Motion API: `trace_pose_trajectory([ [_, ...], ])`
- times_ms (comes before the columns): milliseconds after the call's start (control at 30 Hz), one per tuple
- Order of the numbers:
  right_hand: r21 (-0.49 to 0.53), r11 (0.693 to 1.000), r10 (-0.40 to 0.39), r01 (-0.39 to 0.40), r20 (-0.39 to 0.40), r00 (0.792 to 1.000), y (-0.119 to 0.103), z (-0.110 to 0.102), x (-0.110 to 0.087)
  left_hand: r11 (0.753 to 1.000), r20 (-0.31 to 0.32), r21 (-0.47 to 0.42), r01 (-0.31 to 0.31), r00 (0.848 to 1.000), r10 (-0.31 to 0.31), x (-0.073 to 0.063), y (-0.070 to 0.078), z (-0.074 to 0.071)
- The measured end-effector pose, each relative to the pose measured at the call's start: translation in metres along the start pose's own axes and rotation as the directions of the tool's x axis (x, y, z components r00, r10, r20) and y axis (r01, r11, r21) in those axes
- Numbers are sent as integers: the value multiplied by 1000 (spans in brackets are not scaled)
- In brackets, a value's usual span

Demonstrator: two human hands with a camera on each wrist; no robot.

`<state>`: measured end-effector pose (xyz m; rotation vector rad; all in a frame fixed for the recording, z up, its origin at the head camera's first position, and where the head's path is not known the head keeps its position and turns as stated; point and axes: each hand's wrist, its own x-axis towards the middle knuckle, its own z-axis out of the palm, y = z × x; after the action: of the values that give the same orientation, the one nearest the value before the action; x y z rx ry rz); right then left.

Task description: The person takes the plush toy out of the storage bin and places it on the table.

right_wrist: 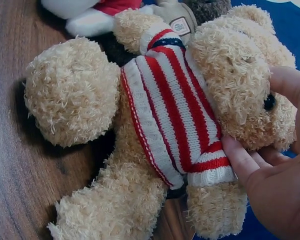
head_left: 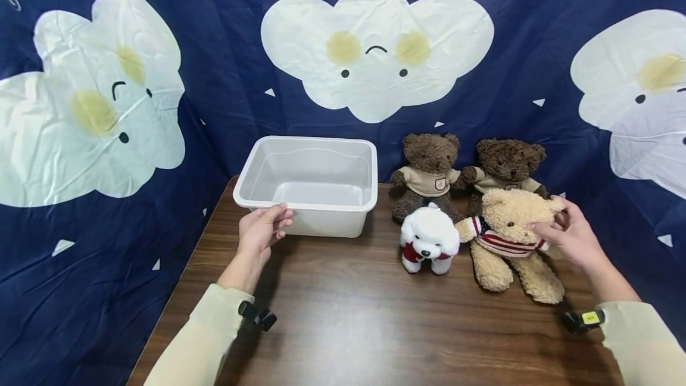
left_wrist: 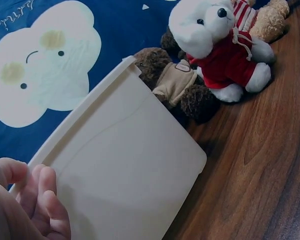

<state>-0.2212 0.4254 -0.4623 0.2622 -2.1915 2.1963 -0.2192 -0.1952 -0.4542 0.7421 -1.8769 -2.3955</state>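
Note:
My left hand (head_left: 261,231) pinches the front rim of a white plastic bin (head_left: 321,219), thumb on top and fingers below the lip. The bin stands upright at the table's back left with nothing inside. On the right, my right hand (head_left: 573,234) grips the head of a tan teddy bear (head_left: 514,219) from its side. In the right wrist view, the thumb lies by the eye and the fingers reach under the cheek. This bear wears a red-and-white striped sweater (right_wrist: 175,110) and leans back, legs toward me.
A white plush dog (head_left: 429,234) in a red top stands left of the tan bear. Behind sit two dark brown bears, one on the left (head_left: 431,159) and another on the right (head_left: 509,162). A blue cloud-print curtain (head_left: 225,76) hangs behind the wooden table (head_left: 354,314).

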Motion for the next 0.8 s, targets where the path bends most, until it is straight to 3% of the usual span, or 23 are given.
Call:
trace_pose_trajectory([
  [100, -103, 993, 62, -66, -40, 997, -5, 1, -1, 1000, 7, -6, 0, 1000, 0, 0, 0, -1],
  [233, -239, 960, 129, -148, -93, 987, -10, 3, -1, 1000, 19, -20, 10, 1000, -9, 0, 0, -3],
  [533, -359, 924, 93, -131, -122, 988, -14, 9, 2, 995, 86, -73, 67, 994, -61, -2, 0, -13],
  [800, -470, 874, 67, -123, -135, 989, -12, 14, -5, 997, 190, -10, 76, 979, -73, -17, 5, -21],
])
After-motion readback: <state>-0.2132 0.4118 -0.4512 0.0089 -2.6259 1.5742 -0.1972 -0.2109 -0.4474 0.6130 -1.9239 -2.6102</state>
